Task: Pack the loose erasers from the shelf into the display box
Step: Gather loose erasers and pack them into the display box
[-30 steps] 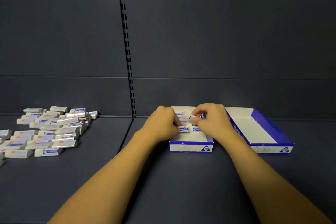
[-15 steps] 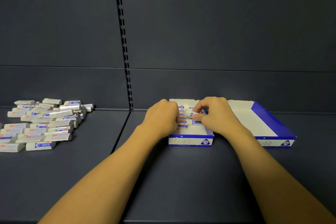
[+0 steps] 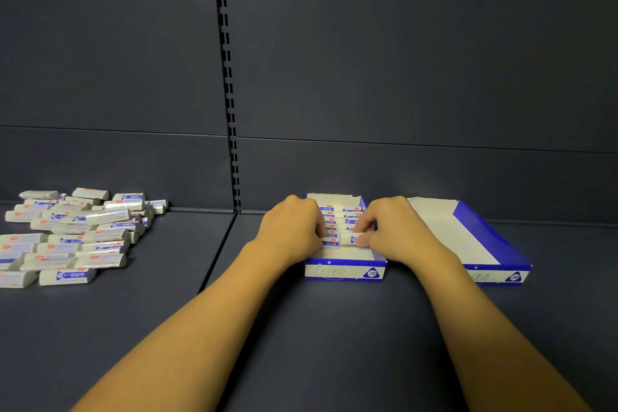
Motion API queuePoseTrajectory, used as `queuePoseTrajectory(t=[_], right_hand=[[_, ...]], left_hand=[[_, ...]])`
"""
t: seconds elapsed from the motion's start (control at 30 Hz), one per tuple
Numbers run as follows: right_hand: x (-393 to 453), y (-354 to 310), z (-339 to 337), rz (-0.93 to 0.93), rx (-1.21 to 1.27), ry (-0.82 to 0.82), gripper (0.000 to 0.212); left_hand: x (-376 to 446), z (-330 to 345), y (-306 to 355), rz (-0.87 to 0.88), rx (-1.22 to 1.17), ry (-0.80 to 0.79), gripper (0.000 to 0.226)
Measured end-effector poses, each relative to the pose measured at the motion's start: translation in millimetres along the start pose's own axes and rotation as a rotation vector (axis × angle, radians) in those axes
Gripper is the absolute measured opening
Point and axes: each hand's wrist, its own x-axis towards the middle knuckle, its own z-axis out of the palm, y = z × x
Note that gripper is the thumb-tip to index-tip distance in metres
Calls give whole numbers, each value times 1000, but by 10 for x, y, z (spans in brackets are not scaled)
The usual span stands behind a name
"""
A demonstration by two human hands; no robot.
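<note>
A blue and white display box (image 3: 344, 272) stands on the dark shelf, with two rows of wrapped erasers (image 3: 337, 215) packed in its back half. My right hand (image 3: 391, 227) pinches one white eraser (image 3: 347, 239) at the front of the right row. My left hand (image 3: 294, 227) rests at the front of the left row, its fingers curled against the erasers there; its fingertips are hidden. A heap of loose erasers (image 3: 73, 234) lies on the shelf at the far left.
A second box or lid (image 3: 495, 244), blue outside and white inside, holds nothing and lies right of the display box. A slotted upright (image 3: 229, 87) runs up the back wall. Bare shelf stretches between the heap and the box.
My right hand has brought the eraser down from above the rows to the front of the right row. The left hand has stayed at the left row.
</note>
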Motion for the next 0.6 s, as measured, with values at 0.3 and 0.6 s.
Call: queuePoseTrajectory(t=[0.3,0.6], right_hand=[[-29,-40,-14,-34,22,-22,22],[33,-34,45,-4,-28,-37,18]], left_hand=[[29,18,-35,34,-25,-38,21],[40,19,-49,54,-65,-75,23]])
